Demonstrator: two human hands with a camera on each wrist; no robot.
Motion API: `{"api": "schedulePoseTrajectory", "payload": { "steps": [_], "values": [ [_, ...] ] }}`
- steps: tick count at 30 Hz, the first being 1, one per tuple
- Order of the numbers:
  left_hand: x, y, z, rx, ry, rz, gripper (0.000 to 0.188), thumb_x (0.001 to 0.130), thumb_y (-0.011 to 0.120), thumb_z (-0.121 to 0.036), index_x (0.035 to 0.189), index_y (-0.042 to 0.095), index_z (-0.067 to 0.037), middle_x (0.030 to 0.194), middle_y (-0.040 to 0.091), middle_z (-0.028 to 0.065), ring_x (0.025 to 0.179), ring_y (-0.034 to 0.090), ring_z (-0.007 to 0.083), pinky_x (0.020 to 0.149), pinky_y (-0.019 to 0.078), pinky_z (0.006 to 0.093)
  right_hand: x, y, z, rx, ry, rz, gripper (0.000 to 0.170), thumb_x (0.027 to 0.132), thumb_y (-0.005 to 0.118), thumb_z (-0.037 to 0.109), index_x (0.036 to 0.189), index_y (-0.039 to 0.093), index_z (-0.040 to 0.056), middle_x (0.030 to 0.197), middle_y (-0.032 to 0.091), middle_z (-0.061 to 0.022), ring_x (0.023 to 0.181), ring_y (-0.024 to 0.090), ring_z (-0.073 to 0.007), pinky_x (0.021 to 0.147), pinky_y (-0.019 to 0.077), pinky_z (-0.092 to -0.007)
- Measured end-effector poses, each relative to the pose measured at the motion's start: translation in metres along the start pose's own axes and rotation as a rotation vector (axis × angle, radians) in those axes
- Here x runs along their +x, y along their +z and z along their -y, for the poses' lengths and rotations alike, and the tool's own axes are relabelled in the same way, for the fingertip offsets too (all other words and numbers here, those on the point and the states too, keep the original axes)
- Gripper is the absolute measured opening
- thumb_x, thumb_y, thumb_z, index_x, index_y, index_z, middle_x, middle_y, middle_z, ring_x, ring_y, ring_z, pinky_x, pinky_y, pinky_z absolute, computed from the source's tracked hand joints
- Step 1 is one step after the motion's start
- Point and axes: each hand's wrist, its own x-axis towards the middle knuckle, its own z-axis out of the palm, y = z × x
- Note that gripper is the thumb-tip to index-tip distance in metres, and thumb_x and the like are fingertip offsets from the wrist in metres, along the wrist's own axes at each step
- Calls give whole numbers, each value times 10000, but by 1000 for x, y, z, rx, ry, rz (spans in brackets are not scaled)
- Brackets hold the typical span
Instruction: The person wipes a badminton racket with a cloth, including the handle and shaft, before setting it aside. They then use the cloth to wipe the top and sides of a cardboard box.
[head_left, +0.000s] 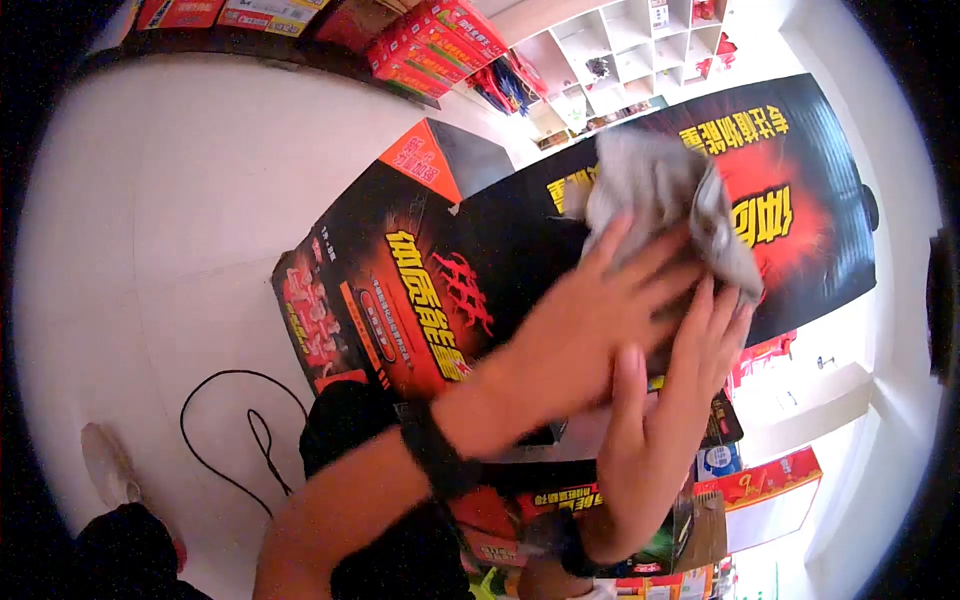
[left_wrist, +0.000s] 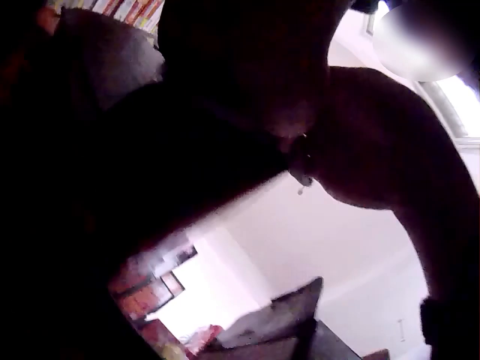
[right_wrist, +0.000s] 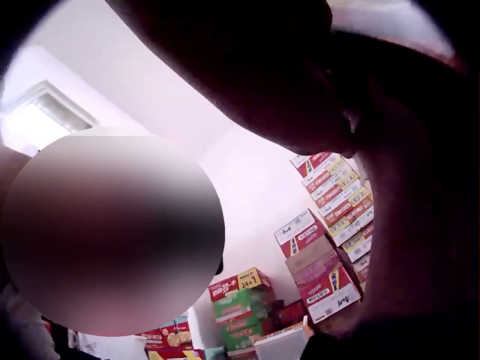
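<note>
In the head view a crumpled grey cloth (head_left: 650, 180) lies against the black printed panel (head_left: 820, 150) of a large cardboard display with yellow lettering and red patches. My left hand (head_left: 600, 325), blurred, reaches in from the lower left with spread, fairly straight fingers that press on the cloth. Beside it my right hand (head_left: 665, 420) has its fingers extended, their tips at the cloth's lower edge, and its thumb stands up straight. Much of the panel is covered by the hands and cloth. In both wrist views the hands are mostly dark shapes.
The display's side panel (head_left: 400, 280) with red and yellow print slants down toward the floor (head_left: 150, 230). A black cable (head_left: 240, 380) curls on the floor near a shoe (head_left: 110, 465). White cubby shelves (head_left: 590, 45) and red cartons (head_left: 430, 50) stand behind. Stacked cartons (right_wrist: 322, 277) show in the right wrist view.
</note>
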Motion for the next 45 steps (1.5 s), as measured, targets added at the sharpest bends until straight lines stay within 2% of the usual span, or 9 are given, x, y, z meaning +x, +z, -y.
{"api": "schedulePoseTrajectory", "payload": {
  "steps": [2, 6, 12, 16, 26, 35, 38, 43, 45],
  "values": [
    [11, 0, 25, 33, 28, -90, 507, 771, 488, -279, 1245, 487, -98, 1334, 402, 122, 1311, 253, 325, 1059, 122, 558, 22, 14, 4, -44, -67, -92, 564, 868, 491, 238, 1342, 312, -12, 1421, 251, -204, 1337, 155, -382, 1078, 103, -451],
    [-9, 10, 27, 180, -384, -268, 563, 819, 453, -306, 1338, 367, -104, 1364, 344, 167, 1315, 215, 378, 1043, 127, 588, 52, 38, 20, 51, -273, -12, 517, 843, 513, 219, 1293, 381, 2, 1373, 328, -204, 1307, 224, -385, 1067, 135, -469],
    [-56, 10, -34, 259, -737, -82, 570, 819, 446, -312, 1338, 365, -93, 1360, 346, 166, 1310, 221, 380, 1042, 130, 591, 5, 45, 27, 107, -359, 337, 567, 807, 553, 252, 1295, 388, 15, 1351, 355, -170, 1307, 234, -351, 1061, 174, -499],
    [-65, 14, -62, 196, -724, 97, 574, 819, 441, -315, 1339, 364, -86, 1358, 348, 166, 1307, 225, 382, 1042, 132, 594, -20, 12, 10, 141, -223, 461, 506, 873, 423, 241, 1296, 373, -33, 1378, 314, -216, 1326, 196, -385, 1074, 93, -475],
    [-32, 12, -15, 195, -409, -13, 591, 813, 420, -283, 1348, 336, -45, 1389, 306, 172, 1331, 168, 365, 1087, 89, 518, 7, 23, 9, 150, -163, 67, 415, 901, 384, 158, 1277, 431, -12, 1372, 367, -173, 1332, 218, -334, 1082, 89, -428],
    [-49, 23, -34, 233, -815, -117, 610, 845, 393, -317, 1390, 252, -82, 1402, 250, 203, 1322, 169, 397, 1067, 114, 541, 15, 37, 18, 280, -302, 298, 349, 884, 419, 162, 1168, 529, -10, 1284, 460, -184, 1288, 312, -339, 1071, 136, -426],
    [-66, 33, -54, -512, -841, -329, 592, 864, 367, -309, 1384, 245, -53, 1412, 228, 207, 1317, 163, 405, 1083, 90, 527, -3, 29, 14, 287, -293, 347, 336, 877, 419, 141, 1154, 537, -9, 1276, 461, -194, 1280, 319, -354, 1061, 169, -432],
    [-60, 20, -76, 52, -582, 93, 590, 817, 425, -297, 1338, 345, -31, 1338, 344, 220, 1281, 241, 419, 1066, 105, 571, -25, -8, -6, 257, -149, 307, 415, 893, 412, 186, 1233, 467, -46, 1309, 428, -219, 1304, 279, -359, 1070, 153, -419],
    [-43, 23, -71, -41, -488, -54, 584, 800, 430, -258, 1332, 357, -27, 1369, 330, 174, 1307, 217, 373, 1093, 94, 511, -22, -13, -11, 178, -99, 163, 432, 909, 393, 191, 1272, 419, -43, 1358, 371, -207, 1324, 223, -365, 1073, 147, -422]
  ]
}}
